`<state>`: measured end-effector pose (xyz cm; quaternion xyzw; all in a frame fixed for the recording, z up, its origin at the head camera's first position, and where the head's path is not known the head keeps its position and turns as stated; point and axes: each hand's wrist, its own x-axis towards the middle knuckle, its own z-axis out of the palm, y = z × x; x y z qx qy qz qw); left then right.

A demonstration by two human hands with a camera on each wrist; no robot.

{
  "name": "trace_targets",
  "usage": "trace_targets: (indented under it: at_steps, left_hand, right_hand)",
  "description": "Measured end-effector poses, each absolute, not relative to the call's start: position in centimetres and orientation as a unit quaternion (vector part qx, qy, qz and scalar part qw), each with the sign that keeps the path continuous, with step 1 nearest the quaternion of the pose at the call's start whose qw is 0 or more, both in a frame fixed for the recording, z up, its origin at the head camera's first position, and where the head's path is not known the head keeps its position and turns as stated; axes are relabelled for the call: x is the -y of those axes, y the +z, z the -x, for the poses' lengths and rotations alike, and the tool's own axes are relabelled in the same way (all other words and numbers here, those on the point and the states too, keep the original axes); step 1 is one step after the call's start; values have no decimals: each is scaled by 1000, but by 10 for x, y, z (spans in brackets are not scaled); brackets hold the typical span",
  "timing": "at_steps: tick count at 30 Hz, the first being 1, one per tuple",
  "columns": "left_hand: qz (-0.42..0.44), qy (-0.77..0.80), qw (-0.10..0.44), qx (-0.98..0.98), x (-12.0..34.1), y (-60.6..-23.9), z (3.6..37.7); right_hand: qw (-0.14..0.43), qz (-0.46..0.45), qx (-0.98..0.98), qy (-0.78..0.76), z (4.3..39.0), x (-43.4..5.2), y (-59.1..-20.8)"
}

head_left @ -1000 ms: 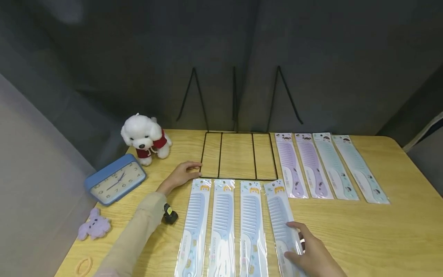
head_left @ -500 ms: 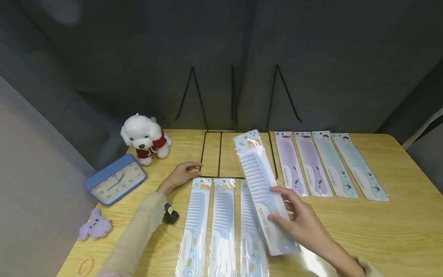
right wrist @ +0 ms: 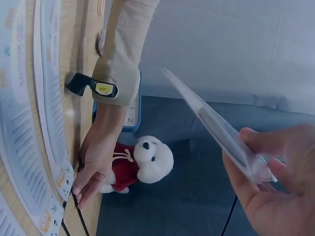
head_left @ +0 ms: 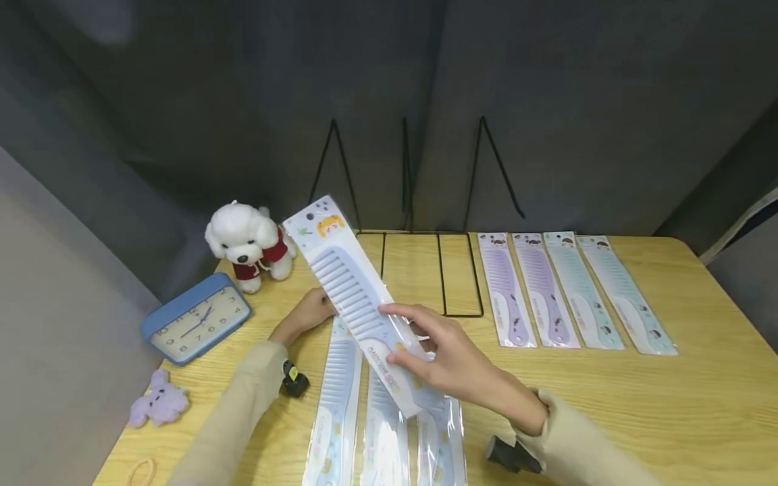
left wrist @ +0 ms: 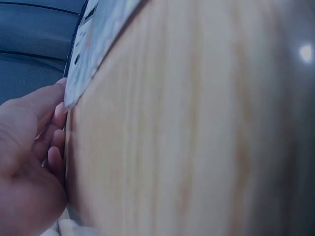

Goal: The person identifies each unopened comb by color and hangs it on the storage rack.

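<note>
Here, in the head view, the right hand (head_left: pixel 446 358) pinches a packaged comb (head_left: pixel 358 304) between thumb and fingers and holds it tilted above the counter (head_left: pixel 668 405), its top end pointing up and to the left toward the toy dog (head_left: pixel 246 244). The left hand (head_left: pixel 306 314) rests on the counter with relaxed, nearly straight fingers at the near left corner of the wire rack (head_left: pixel 440 273). Three more packaged combs (head_left: pixel 337 412) lie side by side below the lifted one, four others (head_left: pixel 568 290) lie right of the rack, and a blue clock (head_left: pixel 196 317) sits at the left.

From the left wrist, the left hand (left wrist: pixel 29 162) lies on its side against the wood, fingers (left wrist: pixel 56 147) loosely extended just beside a package corner (left wrist: pixel 81 64).

From the right wrist, the right hand (right wrist: pixel 273 187) grips the comb (right wrist: pixel 211 123) edge-on in the air, while the left hand (right wrist: pixel 96 169) touches the counter near the dog (right wrist: pixel 142 162).
</note>
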<state>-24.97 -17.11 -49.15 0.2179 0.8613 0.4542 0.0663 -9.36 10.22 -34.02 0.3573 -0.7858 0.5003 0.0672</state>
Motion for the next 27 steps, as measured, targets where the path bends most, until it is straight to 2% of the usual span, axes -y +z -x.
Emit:
trace_targets:
  at_steps: [5,8,15,21,27]
  left_hand:
    - [-224,458,54,-859,171,-489,253]
    - [-213,456,69,-861,171,-488,252]
    - [-207,470,84,-854,172,-490,251]
    - [-179,443,87,-874,175,-491,247]
    - [-182,447,103,-870,172,-490,248]
  right_hand:
    - [50,-362,784,502,105,-90,-339]
    - [35,-352,784,510,112,-87,-343]
    - [63,-337,798,495,131,-81,-350]
    - [93,-320,810,483,170,-69,-362]
    - [47,-262,821,505,213,-60,-370]
